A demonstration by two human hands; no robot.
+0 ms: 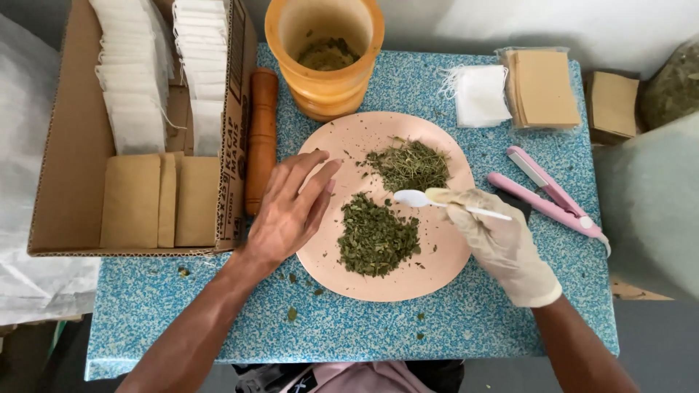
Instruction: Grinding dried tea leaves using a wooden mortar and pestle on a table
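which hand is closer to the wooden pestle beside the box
Left. The bare left hand rests on the pink plate's left edge, right beside the wooden pestle. The gloved right hand, holding a white spoon, is across the plate, farther away.

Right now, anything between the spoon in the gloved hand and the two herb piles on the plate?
Nothing visible. The white spoon in the right hand hovers between the dark-green pile and the finer pile.
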